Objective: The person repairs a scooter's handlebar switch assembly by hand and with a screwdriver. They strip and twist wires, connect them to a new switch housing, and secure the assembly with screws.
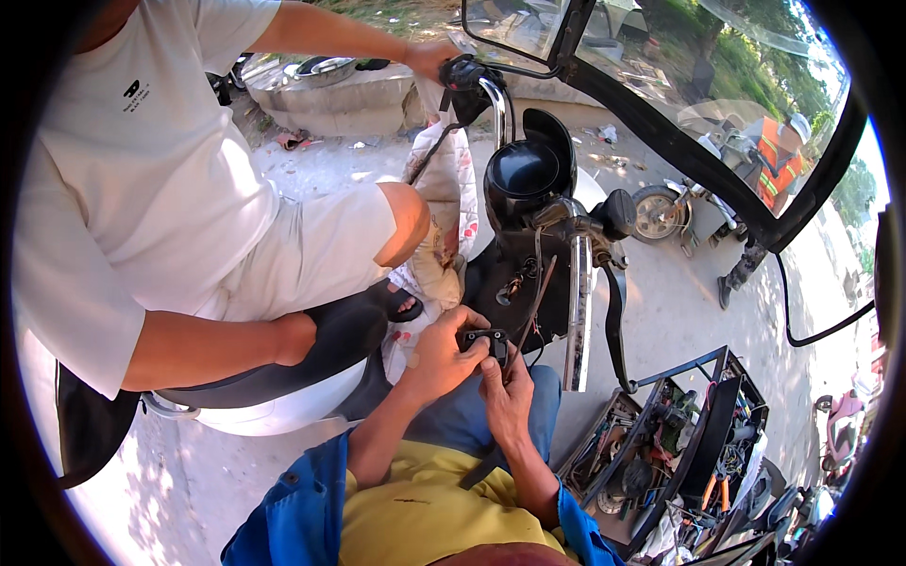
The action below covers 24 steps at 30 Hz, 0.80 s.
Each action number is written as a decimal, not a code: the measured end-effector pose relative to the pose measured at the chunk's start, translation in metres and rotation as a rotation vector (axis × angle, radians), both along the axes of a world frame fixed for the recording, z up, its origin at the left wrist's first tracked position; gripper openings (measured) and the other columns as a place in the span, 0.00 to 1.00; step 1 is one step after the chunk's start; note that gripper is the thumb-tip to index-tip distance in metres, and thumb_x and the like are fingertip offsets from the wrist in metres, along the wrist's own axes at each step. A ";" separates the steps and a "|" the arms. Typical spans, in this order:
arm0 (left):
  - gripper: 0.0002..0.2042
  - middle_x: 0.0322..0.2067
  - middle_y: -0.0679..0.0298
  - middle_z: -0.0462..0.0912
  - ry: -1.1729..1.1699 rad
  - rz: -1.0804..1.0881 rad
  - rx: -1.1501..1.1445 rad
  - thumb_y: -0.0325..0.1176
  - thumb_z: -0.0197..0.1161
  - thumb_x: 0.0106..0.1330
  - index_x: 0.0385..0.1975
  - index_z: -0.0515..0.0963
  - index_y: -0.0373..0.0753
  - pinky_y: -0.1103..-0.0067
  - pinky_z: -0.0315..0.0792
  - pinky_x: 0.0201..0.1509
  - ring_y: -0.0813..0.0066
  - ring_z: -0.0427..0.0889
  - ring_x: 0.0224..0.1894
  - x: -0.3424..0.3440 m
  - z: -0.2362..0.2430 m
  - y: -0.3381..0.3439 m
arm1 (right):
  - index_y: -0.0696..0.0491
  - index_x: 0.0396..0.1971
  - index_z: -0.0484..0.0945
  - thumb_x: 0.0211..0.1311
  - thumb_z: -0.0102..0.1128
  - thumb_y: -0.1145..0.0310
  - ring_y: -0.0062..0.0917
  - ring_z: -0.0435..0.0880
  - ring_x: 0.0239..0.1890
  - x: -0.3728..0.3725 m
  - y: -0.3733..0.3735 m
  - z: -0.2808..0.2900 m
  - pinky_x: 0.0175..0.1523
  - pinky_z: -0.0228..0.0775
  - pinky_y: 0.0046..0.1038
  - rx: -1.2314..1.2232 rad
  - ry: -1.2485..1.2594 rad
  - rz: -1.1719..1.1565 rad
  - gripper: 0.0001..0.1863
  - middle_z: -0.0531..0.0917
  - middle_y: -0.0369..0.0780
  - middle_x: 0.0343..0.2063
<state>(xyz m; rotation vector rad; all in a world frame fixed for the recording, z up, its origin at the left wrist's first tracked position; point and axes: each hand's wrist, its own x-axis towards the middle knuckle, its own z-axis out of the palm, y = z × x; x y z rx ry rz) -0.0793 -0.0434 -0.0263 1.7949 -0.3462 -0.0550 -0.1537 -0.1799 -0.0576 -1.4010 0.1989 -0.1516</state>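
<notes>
Well to the left of both grips, a person in a white T-shirt (160,189) is seated on a dark seat (335,349), above a white side panel (283,407). That person's forward hand (429,58) is rested on the far end of the handlebar (499,113), beyond the grips. The small black part (486,341) is pinched along its left side by the left grip (436,357), thumb and fingers drawn in on it. Just beyond the left grip, a patterned quilted cloth (458,184) is hung from the handlebar. The part is kept between the two grips, and its right side is grasped by the right grip (508,401); how far the fingers are wrapped behind it cannot quite be made out. Beyond the right grip, a round black housing (524,170) is mounted. Near that grip, to its right, a chrome bar (579,311) and a black lever (616,325) are seen. Farther right, a parked motorcycle (708,217) is placed well beyond the grips. Lower right of them, orange-handled pliers (725,494) are laid among tools in a metal tool tray (714,429).
</notes>
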 end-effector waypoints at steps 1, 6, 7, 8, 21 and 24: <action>0.11 0.41 0.56 0.87 -0.016 0.007 0.048 0.30 0.68 0.68 0.47 0.81 0.35 0.71 0.79 0.48 0.65 0.87 0.41 -0.001 0.006 0.001 | 0.62 0.68 0.72 0.77 0.66 0.56 0.12 0.71 0.27 0.004 0.000 -0.003 0.31 0.63 0.19 0.044 0.015 0.001 0.31 0.83 0.32 0.33; 0.12 0.33 0.58 0.86 -0.173 -0.046 0.212 0.34 0.66 0.73 0.52 0.81 0.37 0.72 0.77 0.42 0.64 0.87 0.36 0.016 0.025 0.006 | 0.63 0.65 0.75 0.78 0.64 0.61 0.12 0.76 0.31 0.007 -0.005 -0.009 0.36 0.70 0.19 -0.154 0.009 -0.066 0.25 0.84 0.32 0.34; 0.14 0.31 0.58 0.85 -0.149 -0.052 0.162 0.32 0.64 0.75 0.56 0.80 0.35 0.75 0.77 0.40 0.69 0.86 0.33 0.024 0.027 0.005 | 0.64 0.64 0.76 0.79 0.63 0.62 0.12 0.77 0.32 0.009 -0.006 -0.008 0.37 0.71 0.19 -0.265 0.005 -0.089 0.24 0.84 0.33 0.34; 0.16 0.28 0.59 0.85 -0.126 -0.059 0.112 0.31 0.63 0.77 0.61 0.79 0.32 0.77 0.76 0.38 0.73 0.85 0.31 0.034 0.029 0.003 | 0.65 0.59 0.78 0.78 0.63 0.64 0.13 0.79 0.35 0.007 -0.005 -0.003 0.40 0.74 0.19 -0.255 0.007 -0.113 0.21 0.85 0.34 0.35; 0.27 0.20 0.62 0.83 0.008 -0.093 -0.317 0.30 0.52 0.78 0.77 0.64 0.37 0.74 0.76 0.36 0.74 0.82 0.24 0.127 0.050 -0.040 | 0.64 0.55 0.79 0.76 0.63 0.67 0.11 0.72 0.33 0.007 -0.003 0.002 0.36 0.67 0.17 -0.077 0.029 -0.114 0.17 0.80 0.31 0.31; 0.23 0.21 0.61 0.84 -0.092 -0.083 -0.190 0.32 0.55 0.78 0.71 0.71 0.36 0.72 0.76 0.37 0.71 0.82 0.22 0.126 0.050 -0.040 | 0.63 0.54 0.80 0.75 0.63 0.67 0.11 0.72 0.32 0.005 -0.004 -0.001 0.35 0.66 0.17 -0.134 0.047 -0.090 0.17 0.80 0.31 0.31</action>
